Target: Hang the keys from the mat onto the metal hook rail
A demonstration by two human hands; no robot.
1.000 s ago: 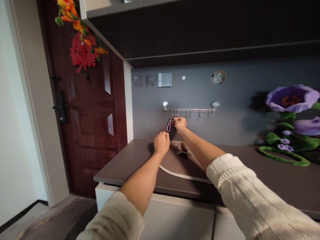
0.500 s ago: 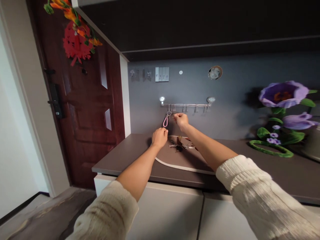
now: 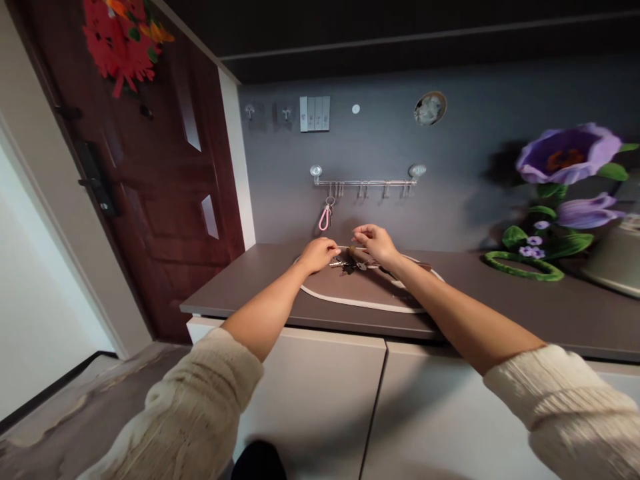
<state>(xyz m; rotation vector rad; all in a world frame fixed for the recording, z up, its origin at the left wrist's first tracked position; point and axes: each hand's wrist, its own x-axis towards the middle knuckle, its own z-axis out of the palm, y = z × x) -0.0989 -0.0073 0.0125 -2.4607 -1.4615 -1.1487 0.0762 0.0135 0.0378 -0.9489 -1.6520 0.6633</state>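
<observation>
A pink key loop (image 3: 325,217) hangs from the leftmost hook of a chrome hook rail (image 3: 367,181) on the grey wall. Below it, a bunch of keys (image 3: 353,265) lies on an oval brown tray (image 3: 367,303) with a pale rim, on the dark cabinet top (image 3: 250,287). My left hand (image 3: 318,254) is down at the tray, fingers curled and touching the left end of the keys. My right hand (image 3: 374,242) hovers just over the keys with fingers bent in a pinch; whether it holds a key is unclear.
A dark red door (image 3: 150,167) with a black handle (image 3: 95,183) stands at the left. Purple artificial flowers (image 3: 565,173) sit at the right on the cabinet. Wall switches (image 3: 315,113) are above the rail. White cabinet doors (image 3: 380,407) are below.
My right hand let go of the pink loop, which now hangs on the hook alone. Both hands dropped from the rail to the keys on the tray. The view tilted down.
</observation>
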